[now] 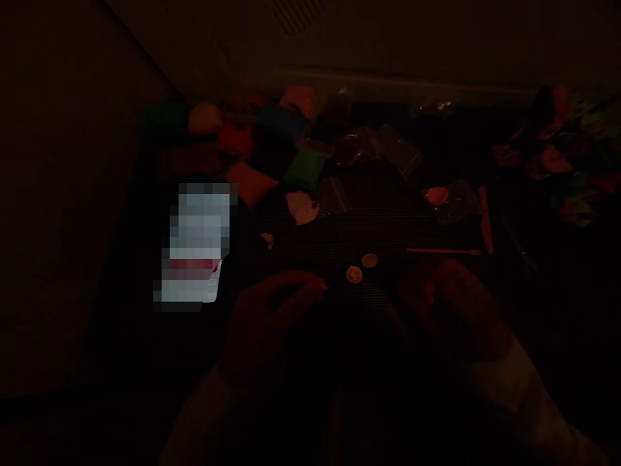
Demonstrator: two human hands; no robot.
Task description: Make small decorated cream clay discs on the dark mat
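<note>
The scene is very dark. My left hand (272, 310) is closed in a pinch, thumb and forefinger pressed together; a tiny pale bit shows at the fingertips, too small to name. Just right of those fingertips lie two small round pale discs, a nearer disc (354, 274) and a farther disc (369, 260), with patterned faces like coins. Farther right, my right hand (456, 310) is curled with its fingers folded in, and what they hold, if anything, is lost in shadow. Beyond its knuckles lies a thin pink stick tool (444, 251).
A lit, blurred phone screen (198, 239) glows at left. Behind are coloured packets, among them a green packet (306, 167) and an orange packet (252, 182), plus an opened white lump (303, 207). A clear bag (451, 200) and pink blade-like tool (486, 220) lie right.
</note>
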